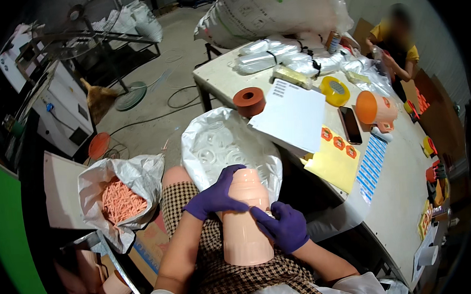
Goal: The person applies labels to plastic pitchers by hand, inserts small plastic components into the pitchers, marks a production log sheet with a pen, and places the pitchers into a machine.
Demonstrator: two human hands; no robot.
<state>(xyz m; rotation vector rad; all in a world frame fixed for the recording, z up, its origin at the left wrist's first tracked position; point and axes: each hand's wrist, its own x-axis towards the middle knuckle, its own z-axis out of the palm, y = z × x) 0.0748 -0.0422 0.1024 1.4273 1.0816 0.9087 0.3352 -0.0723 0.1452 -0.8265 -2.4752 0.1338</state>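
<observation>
A seated worker in purple gloves holds a peach-pink plastic bottle upright on the lap, at six o'clock in the frame. The left hand wraps closed around the bottle's upper part from the nine o'clock side; the right hand presses against its three o'clock flank, fingers curled, seemingly pinching something small and pale that cannot be made out. The work appears to be at a fitting stage, with a small part being seated on the bottle's body; the next move likely calls for a steady left-hand grip while the right presses squarely.

At twelve o'clock from the bottle, an open white bag holds clear plastic rings. At nine o'clock, a second white bag sits in a cardboard box, filled with slim pink pieces. On the table at two o'clock lie a white sheet, yellow sticker sheets, a phone and an orange-lidded cup. Another person works at the table's far end.
</observation>
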